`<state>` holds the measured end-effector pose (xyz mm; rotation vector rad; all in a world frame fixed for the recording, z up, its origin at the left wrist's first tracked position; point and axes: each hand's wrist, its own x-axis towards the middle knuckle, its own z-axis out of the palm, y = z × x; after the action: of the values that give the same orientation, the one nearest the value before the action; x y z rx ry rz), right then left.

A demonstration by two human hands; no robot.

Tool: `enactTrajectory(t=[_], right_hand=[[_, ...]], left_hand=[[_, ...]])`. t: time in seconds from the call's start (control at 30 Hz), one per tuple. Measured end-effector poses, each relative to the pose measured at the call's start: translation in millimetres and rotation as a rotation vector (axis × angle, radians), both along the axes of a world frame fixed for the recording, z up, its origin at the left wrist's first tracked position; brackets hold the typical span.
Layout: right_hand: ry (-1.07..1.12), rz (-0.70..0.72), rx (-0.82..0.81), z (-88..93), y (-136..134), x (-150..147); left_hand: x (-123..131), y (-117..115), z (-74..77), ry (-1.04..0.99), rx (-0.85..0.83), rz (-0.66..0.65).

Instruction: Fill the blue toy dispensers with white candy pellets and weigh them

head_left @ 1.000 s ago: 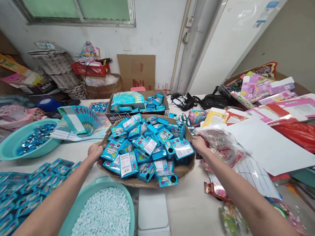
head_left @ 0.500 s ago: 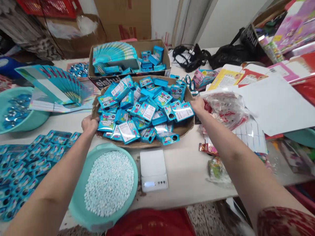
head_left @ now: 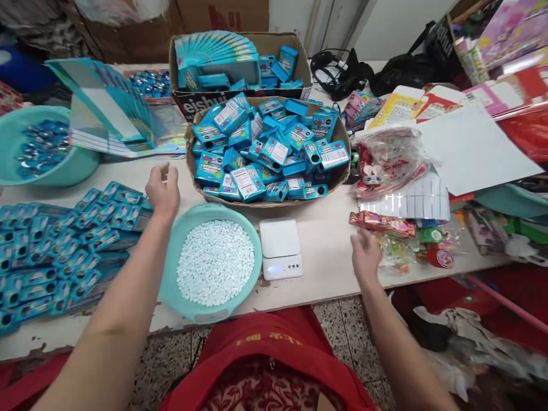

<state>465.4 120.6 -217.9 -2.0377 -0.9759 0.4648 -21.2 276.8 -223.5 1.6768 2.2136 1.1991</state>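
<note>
My left hand (head_left: 163, 191) is empty, fingers apart, above the table between the rows of small blue boxes (head_left: 60, 257) and the teal basin (head_left: 169, 285) of pale candies (head_left: 215, 264). Over the right part of the table, my right hand (head_left: 366, 254) is also empty with its fingers spread, beside a long red packet (head_left: 385, 222). A cardboard box (head_left: 257, 204) heaped with blue candy boxes (head_left: 274, 149) stands behind the basin, touched by neither hand. To the basin's right lies a white digital scale (head_left: 281, 249) with a lit display and nothing on its plate.
Behind the heaped box stands another carton (head_left: 306, 94) of blue packaging. At left are a fan of flat blue cartons (head_left: 113, 103) and a teal bowl (head_left: 85, 165) of shiny wrapped sweets. Plastic bags (head_left: 391, 151) and white card (head_left: 475, 154) crowd the right side.
Both hands have let go of the heaped cardboard box. My left hand has moved slightly nearer, and my right has come down toward the table's front edge. The view has tilted downward.
</note>
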Motion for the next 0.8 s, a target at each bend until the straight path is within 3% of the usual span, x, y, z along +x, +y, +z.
enactTrajectory(t=[0.07,0.13,0.2,0.27,0.33,0.4,0.5,0.67,0.8], right_hand=[[0.04,-0.046,-0.167,-23.0,-76.8,-22.7],[0.085,-0.073,-0.274,-44.3,-132.8,-46.0],[0.145,-0.04,-0.308,-57.7,-160.6,-69.4],[0.201,0.012,-0.257,-59.6,-159.4,-91.4],[0.232,0.053,-0.154,-50.3,-135.3,-109.3],[0.229,0.096,-0.041,-32.7,-98.7,-120.9],[0.134,0.17,0.088,-0.5,-41.2,-127.6],[-0.129,0.092,0.09,37.0,43.5,-134.1],[-0.086,0.009,-0.065,46.8,100.8,-148.7]], left_hand=[[-1.1,-65.6,-2.4,0.08,0.04,-0.038],[3.8,-121.2,-15.9,0.112,-0.047,-0.192],[15.1,-151.5,-35.4,0.104,-0.187,-0.34],[33.9,-154.9,-52.5,0.109,-0.314,-0.442],[59.8,-143.8,-60.3,0.103,-0.418,-0.524],[87.3,-135.9,-57.8,0.068,-0.509,-0.584],[114.9,-153.3,-45.6,0.039,-0.566,-0.602],[120.0,-217.3,-40.9,0.134,-0.565,-0.698],[112.5,-219.3,-53.2,0.235,-0.573,-0.74]])
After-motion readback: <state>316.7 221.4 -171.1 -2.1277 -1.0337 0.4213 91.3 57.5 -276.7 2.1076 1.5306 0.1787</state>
